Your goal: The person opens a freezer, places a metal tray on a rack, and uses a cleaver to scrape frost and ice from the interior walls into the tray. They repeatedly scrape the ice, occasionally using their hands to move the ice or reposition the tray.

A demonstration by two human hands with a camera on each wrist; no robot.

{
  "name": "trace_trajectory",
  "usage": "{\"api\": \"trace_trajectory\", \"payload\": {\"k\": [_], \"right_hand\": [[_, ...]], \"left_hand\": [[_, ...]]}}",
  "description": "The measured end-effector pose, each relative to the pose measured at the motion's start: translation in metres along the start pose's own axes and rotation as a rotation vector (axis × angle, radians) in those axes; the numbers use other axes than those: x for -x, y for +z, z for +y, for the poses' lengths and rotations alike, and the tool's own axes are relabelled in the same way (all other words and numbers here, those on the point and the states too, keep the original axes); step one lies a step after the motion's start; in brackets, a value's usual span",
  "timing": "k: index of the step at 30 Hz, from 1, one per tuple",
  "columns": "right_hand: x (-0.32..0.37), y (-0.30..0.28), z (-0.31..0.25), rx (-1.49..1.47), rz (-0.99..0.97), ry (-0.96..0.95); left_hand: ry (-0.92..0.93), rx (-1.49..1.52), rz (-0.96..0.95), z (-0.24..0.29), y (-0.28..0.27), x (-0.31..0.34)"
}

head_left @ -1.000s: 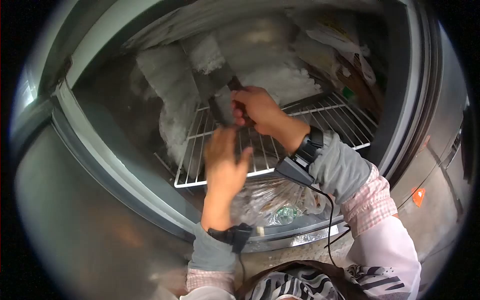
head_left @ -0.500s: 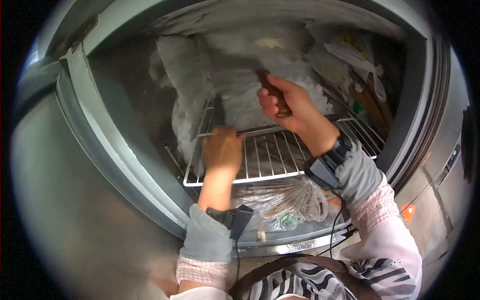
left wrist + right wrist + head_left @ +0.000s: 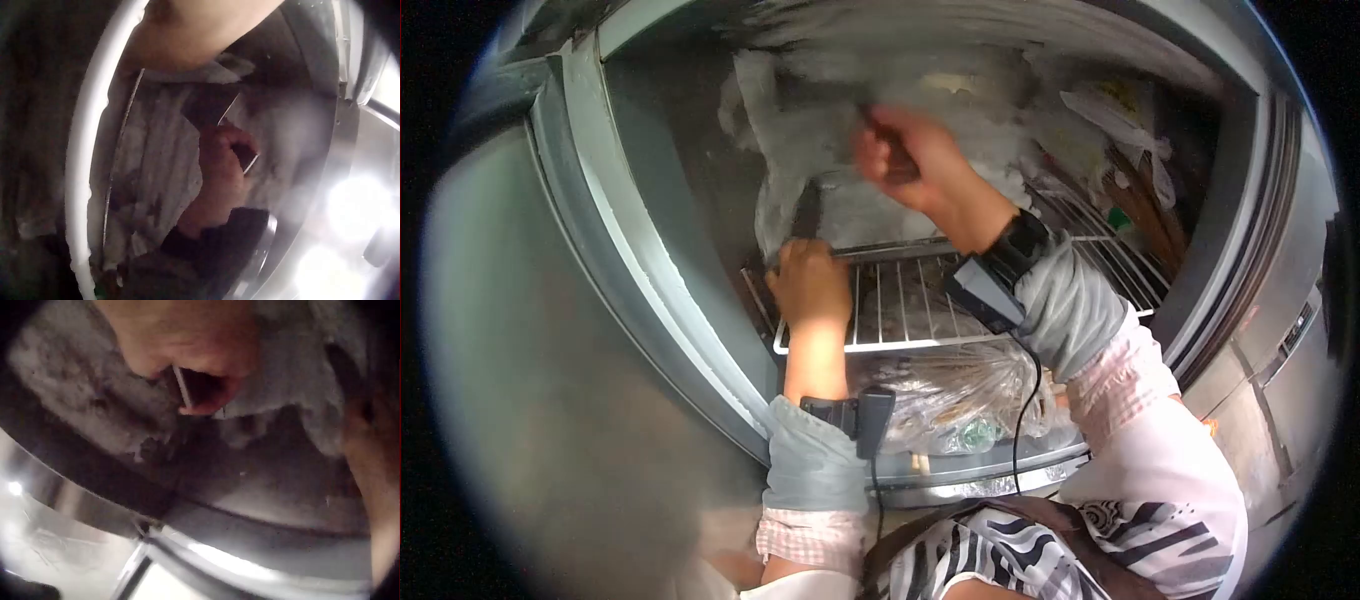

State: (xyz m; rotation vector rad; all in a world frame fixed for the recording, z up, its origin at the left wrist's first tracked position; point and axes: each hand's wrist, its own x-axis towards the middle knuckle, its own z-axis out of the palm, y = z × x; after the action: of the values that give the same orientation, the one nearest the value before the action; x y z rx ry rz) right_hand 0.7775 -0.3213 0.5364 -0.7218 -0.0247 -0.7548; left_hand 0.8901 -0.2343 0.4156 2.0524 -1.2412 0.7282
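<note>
Inside an open freezer, my right hand (image 3: 915, 160) grips the dark wooden handle (image 3: 895, 155) of a cleaver, raised before the frosted back wall. Its broad blade (image 3: 209, 106) shows in the left wrist view and is blurred in the head view. Lower and to the left, my left hand (image 3: 812, 285) is at the front left part of a white wire rack (image 3: 920, 346). Its fingers are curled round a dark, flat, blade-like tool (image 3: 806, 212) that points up and inward; its lower end is hidden by the hand. Thick frost (image 3: 772, 185) lines the left side just beyond it.
Below the rack lies a clear plastic bag (image 3: 970, 400) of thin sticks. White plastic bags (image 3: 1115, 120) and brown pieces (image 3: 1145, 200) fill the right back corner. The freezer door (image 3: 520, 300) stands open at left. Cables hang from both wrist cameras.
My right hand with the cleaver rose away from the left hand to the right, then swung up and left. My left hand has shifted slightly left along the rack. The head view has moved too.
</note>
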Motion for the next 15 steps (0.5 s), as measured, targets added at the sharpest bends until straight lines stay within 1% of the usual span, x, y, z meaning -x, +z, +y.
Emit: {"api": "trace_trajectory", "payload": {"k": [2,4,5,7,10,12,14,15], "right_hand": [[0.014,-0.027,-0.01,0.126,-0.111,0.006],[0.048,-0.038,-0.024,0.15,-0.172,-0.001],[0.068,-0.028,-0.027,0.142,-0.109,-0.017],[0.086,-0.021,-0.03,0.089,-0.117,-0.001],[0.056,-0.011,-0.029,0.048,-0.147,0.055],[-0.01,-0.014,-0.017,0.118,-0.316,-0.039],[-0.036,0.01,0.003,0.005,-0.063,-0.075],[-0.034,0.011,0.007,0.004,-0.067,-0.067]], "left_hand": [[0.002,-0.032,0.085,0.001,-0.002,0.002],[-0.017,-0.009,0.06,0.003,-0.003,0.005],[-0.03,0.009,0.048,0.004,-0.005,0.003],[-0.039,0.057,0.067,0.005,-0.005,0.003],[-0.046,0.124,0.096,0.002,-0.002,0.002],[-0.046,0.143,0.105,0.002,0.001,0.004],[-0.034,0.165,0.143,-0.002,0.0,0.004],[-0.041,0.16,0.145,-0.004,-0.002,0.004]]}}
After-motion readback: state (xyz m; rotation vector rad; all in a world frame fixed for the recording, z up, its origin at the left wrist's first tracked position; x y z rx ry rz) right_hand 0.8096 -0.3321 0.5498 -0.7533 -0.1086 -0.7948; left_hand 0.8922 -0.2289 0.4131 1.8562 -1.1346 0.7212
